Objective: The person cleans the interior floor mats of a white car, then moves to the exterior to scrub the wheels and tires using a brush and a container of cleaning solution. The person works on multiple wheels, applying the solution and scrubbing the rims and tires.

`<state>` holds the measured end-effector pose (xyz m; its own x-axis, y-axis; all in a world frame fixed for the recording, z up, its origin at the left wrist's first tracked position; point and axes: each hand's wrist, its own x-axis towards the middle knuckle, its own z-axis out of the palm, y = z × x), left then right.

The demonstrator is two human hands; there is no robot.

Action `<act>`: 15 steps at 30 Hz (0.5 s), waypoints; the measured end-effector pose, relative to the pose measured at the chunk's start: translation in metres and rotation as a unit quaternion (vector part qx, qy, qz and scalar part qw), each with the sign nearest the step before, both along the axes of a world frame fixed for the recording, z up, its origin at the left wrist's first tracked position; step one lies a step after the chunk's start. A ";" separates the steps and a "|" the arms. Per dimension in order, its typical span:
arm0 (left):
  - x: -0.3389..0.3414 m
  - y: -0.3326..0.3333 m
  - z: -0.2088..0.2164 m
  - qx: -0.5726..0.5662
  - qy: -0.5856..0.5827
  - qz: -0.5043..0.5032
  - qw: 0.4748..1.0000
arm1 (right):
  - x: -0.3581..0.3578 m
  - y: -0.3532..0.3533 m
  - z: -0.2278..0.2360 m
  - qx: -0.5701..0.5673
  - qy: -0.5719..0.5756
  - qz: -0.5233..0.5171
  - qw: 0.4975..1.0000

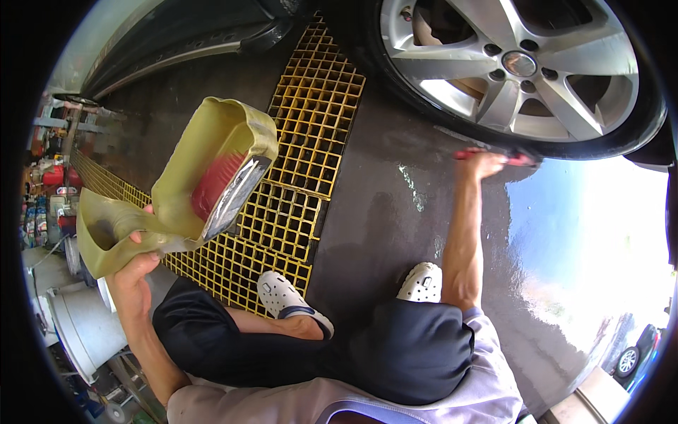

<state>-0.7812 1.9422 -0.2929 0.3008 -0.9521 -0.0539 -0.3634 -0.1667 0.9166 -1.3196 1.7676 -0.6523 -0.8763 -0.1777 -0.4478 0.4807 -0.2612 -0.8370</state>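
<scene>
My left hand (133,275) grips a cut-open yellowish plastic jug (205,134) by its lower side, thumb and fingers around the edge. The jug is tilted, with a dark label on one side and a red ribbed patch inside; I cannot make out what that patch is. My right hand (484,164) is stretched forward and closed on a red object (521,160) held at the bottom of the car tyre (452,131). Motion blurs this object, so its kind is unclear. Above it is the silver alloy wheel (520,65).
Yellow floor grating (311,106) runs between my feet and the car. Dark wet floor (374,233) surrounds it, with bright reflections at right. A white bucket (88,328) and crowded bottles stand at left. A dark car panel (183,56) is at upper left, another car (632,357) at lower right.
</scene>
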 end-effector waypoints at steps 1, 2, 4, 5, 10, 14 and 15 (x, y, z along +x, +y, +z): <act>-0.003 -0.005 0.000 0.001 0.004 0.000 1.000 | 0.012 -0.010 -0.019 -0.007 -0.019 0.021 1.000; -0.006 -0.006 -0.001 0.004 0.003 0.009 1.000 | 0.046 -0.013 -0.022 -0.004 -0.097 0.090 0.991; -0.006 -0.009 0.002 0.009 0.008 0.008 1.000 | 0.108 -0.025 -0.016 -0.039 -0.203 0.168 0.964; -0.003 -0.007 0.004 0.015 0.010 0.005 1.000 | 0.141 -0.029 -0.001 -0.085 -0.270 0.195 0.939; 0.000 -0.006 0.001 -0.011 0.037 0.000 0.999 | 0.236 -0.022 0.100 -0.241 -0.505 0.411 0.720; 0.002 -0.008 -0.001 0.030 0.043 0.010 0.999 | 0.239 0.026 0.203 -0.137 -0.063 0.621 0.769; 0.000 -0.011 -0.003 0.020 0.044 -0.001 0.999 | 0.228 0.026 0.213 -0.116 0.156 0.641 0.743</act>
